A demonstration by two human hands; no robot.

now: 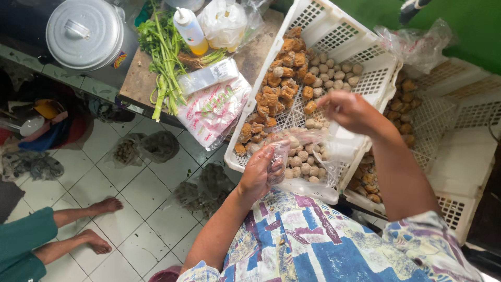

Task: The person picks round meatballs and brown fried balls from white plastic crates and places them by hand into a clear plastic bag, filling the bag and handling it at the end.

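One clear bag (305, 149) (meatballs inside); two hands: left (257, 174), right (350, 111)

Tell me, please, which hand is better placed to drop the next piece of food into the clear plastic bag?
Probably the right hand: it hovers free over the white basket of pale balls and fried pieces, fingers pinched. The left hand grips the clear plastic bag, so it seems occupied.

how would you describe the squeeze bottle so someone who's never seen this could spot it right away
Start at the big round metal pot lid at top left, then move right past the bunch of green stalks on the wooden board. The squeeze bottle stands just beyond them. It alone is a clear bottle with a white nozzle cap and yellow liquid at its base; its neighbours are plastic bags.
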